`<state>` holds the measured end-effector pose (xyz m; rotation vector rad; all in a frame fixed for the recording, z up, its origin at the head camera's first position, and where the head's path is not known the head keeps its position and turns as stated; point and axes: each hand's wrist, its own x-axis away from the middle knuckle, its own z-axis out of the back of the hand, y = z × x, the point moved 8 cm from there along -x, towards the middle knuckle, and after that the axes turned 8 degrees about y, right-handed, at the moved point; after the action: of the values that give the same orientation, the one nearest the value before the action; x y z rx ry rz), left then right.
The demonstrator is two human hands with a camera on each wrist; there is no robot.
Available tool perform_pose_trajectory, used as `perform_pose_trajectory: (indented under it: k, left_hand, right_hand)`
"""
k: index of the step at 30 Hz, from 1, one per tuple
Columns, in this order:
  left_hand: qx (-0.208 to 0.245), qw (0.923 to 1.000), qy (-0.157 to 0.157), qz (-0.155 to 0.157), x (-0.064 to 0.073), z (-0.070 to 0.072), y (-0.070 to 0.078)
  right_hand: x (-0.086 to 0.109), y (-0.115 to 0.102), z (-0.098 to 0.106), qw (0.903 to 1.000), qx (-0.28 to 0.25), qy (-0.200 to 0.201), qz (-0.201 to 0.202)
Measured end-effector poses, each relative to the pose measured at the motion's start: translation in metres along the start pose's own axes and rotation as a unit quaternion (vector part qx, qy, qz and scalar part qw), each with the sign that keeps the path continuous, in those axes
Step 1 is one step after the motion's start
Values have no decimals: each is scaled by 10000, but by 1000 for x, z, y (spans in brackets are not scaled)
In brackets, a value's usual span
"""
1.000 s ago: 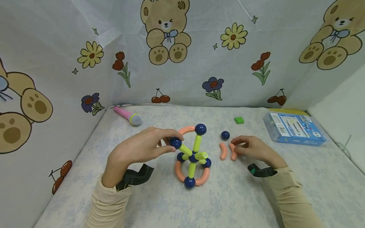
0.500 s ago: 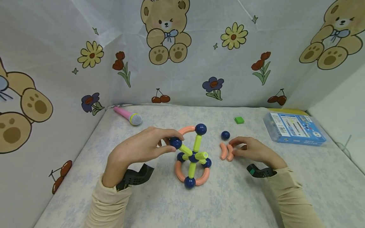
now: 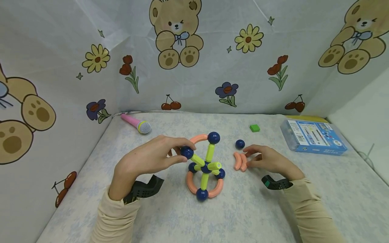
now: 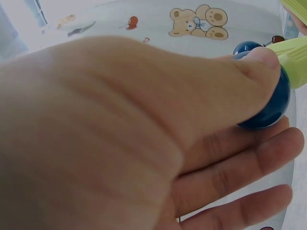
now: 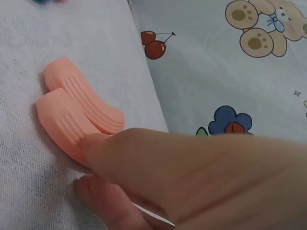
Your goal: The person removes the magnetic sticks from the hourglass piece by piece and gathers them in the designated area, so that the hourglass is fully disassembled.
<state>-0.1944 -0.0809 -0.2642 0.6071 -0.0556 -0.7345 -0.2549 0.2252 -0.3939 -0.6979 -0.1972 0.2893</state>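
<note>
With thumb and index finger, my left hand [image 3: 153, 152] pinches a dark blue ball [image 3: 186, 152] at the upper left of a magnetic stick-and-ball model. Yellow-green straight rods [image 3: 210, 153] radiate from its central ball, and an orange curved ring [image 3: 190, 184] with blue balls forms its base. The left wrist view has the thumb lying over the ball [image 4: 273, 105]. At the right, my right hand [image 3: 268, 158] holds an orange curved rod [image 3: 243, 162] between thumb and fingers, down on the table. A second curved rod [image 3: 237, 161] lies against its left side.
Behind the curved rods sits a loose blue ball [image 3: 240, 144], with a green block [image 3: 255, 128] farther back. A blue-labelled box [image 3: 316, 136] stands at the back right. A pink toy microphone [image 3: 135, 123] lies at the back left, before the bear-print cloth [image 3: 194, 84].
My right hand has slid its curved rod leftward until it lies alongside the other one. The left hand and the model have stayed in place.
</note>
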Motion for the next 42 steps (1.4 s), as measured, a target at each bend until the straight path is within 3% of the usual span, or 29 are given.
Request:
perform_pose_trajectory:
  k: [4,7,13,16,21,25,34,42]
  left_hand:
    - [14,10000,-2,33,0,0,-1]
    - [6,10000,-4,53,0,0,-1]
    - [8,10000,1,29,-1,1,1]
    - [50,10000,1,52,-1,0,1]
    - [86,10000,19,46,-2,-1,3]
    - [6,9999,101,-48,-2,-1,4]
    - [64,9998,135,-159,-5,-3,5]
    - [58,9997,154,-204,-6,-5,4]
  right_hand:
    - [0,-6,3,9991,330,251,133]
    - [0,-17,9,9951,492,709,492]
    - [-2,-54,11,9786,32,1638,1247]
    - [-3,-73,2,9756,-523,1596,1414]
    - [0,-98,-17,9723,-1543,1030,1425]
    - [5,-112,-23,9670,-1949,813,1428]
    - [12,-119,-14,9595,-1908,1285,1625]
    - [20,-133,-7,9512,-1359,1613,2254]
